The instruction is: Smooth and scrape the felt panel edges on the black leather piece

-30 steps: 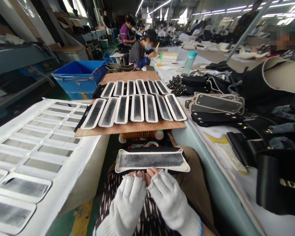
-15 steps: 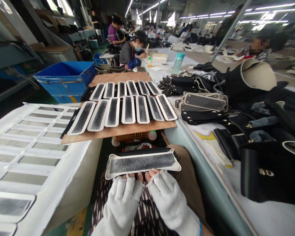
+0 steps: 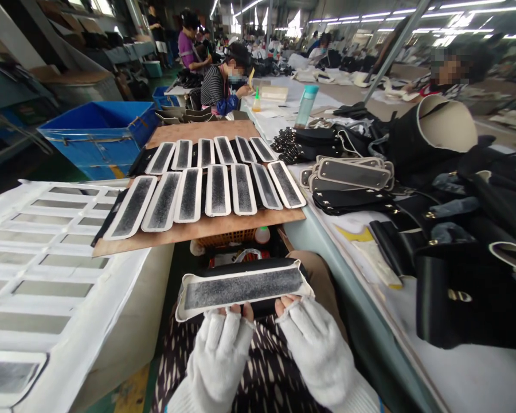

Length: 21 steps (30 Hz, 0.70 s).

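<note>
A long dark-grey panel (image 3: 245, 288) with a folded cream edge and bunched corners lies over my lap, on top of black material. My left hand (image 3: 218, 353), in a white glove with bare fingertips, is closed on the panel's near edge, left of the middle. Farther right along that same edge, my right hand (image 3: 316, 347) grips near the right corner, also gloved. The thumbs and fingertips press at the cream border, and the panel's underside is hidden.
Ahead, a brown board (image 3: 189, 234) bears two rows of similar panels. A white sheet (image 3: 83, 321) with grey strips lies left, before a blue bin (image 3: 98, 143). Black bag parts (image 3: 468, 292) crowd the right-hand table, where a teal bottle (image 3: 306, 106) stands. Co-workers sit beyond.
My right hand has slid right along the panel's near edge, away from my left hand. The panel is a little more tilted, its left end lower. The whole view has shifted slightly.
</note>
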Motion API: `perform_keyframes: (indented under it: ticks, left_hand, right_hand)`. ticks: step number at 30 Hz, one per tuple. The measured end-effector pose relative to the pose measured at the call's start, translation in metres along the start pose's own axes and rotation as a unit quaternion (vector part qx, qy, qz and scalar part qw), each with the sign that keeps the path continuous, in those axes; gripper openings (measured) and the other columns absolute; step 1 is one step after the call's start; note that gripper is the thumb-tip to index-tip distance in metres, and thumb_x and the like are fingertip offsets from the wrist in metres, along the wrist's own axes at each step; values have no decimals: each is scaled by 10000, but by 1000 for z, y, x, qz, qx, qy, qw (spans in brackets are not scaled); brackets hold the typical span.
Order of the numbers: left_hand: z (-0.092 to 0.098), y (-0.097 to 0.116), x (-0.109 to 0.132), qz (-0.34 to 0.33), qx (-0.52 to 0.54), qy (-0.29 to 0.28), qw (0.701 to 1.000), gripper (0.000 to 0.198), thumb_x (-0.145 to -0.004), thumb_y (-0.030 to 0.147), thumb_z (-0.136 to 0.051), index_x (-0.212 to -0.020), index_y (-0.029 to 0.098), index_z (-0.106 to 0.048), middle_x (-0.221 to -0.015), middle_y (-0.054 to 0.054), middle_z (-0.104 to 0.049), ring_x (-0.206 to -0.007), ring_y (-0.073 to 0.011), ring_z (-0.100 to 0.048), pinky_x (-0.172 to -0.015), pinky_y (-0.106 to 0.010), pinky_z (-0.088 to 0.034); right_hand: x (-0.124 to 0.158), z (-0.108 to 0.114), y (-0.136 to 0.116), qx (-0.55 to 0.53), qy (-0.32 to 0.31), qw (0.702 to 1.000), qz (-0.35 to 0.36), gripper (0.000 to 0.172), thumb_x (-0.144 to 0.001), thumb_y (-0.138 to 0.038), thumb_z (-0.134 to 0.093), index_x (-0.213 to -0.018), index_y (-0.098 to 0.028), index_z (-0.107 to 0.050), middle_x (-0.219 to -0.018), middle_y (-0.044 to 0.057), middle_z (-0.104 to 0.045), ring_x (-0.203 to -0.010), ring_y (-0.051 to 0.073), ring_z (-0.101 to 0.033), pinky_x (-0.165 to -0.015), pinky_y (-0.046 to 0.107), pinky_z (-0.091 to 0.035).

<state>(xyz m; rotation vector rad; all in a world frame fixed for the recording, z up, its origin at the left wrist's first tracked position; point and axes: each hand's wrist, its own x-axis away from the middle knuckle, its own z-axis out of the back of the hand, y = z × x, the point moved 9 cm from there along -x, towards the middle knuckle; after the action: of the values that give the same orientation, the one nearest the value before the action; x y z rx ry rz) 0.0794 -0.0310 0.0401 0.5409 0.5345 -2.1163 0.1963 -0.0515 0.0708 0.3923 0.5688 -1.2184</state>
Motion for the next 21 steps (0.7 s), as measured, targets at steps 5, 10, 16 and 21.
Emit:
perform_keyframes:
  ticks: [5, 10, 16, 21]
  left_hand:
    - [-4, 4, 1, 16, 23, 6, 1000, 333, -798, 46, -645, -1084, 204, -705, -1040, -48, -701, -897, -272, -622, -826, -444, -503]
    - [3, 3, -9, 15, 79, 55, 995, 273, -826, 16, -611, -1004, 193, -720, -901, -18, -710, -840, -249, -604, -811, -419, -492]
    - [-3, -3, -12, 6, 112, 16, 994, 253, -870, 102, -555, -1064, 165, -703, -939, -47, -712, -848, -258, -615, -821, -436, -512]
    - [3, -7, -14, 36, 161, 0, 986, 291, -850, 177, -551, -1112, 211, -674, -1020, -38, -723, -910, -287, -647, -805, -446, -566]
  right_hand:
    - [8, 1, 5, 48, -3, 999, -19, 269, -971, -50, -454, -1011, -100, -716, -965, 87, -729, -955, 238, -635, -981, 415, -431]
    - [12, 1, 7, 50, -26, 998, -24, 279, -959, -52, -435, -1013, -91, -706, -959, 109, -709, -969, 282, -611, -1007, 491, -402]
    - [10, -6, 13, 31, -24, 999, -34, 263, -965, -124, -427, -965, -132, -690, -906, 108, -670, -916, 279, -598, -956, 479, -441]
    - [8, -7, 13, 31, -7, 999, -33, 277, -974, -230, -405, -969, -158, -672, -951, 134, -660, -934, 321, -589, -901, 499, -467]
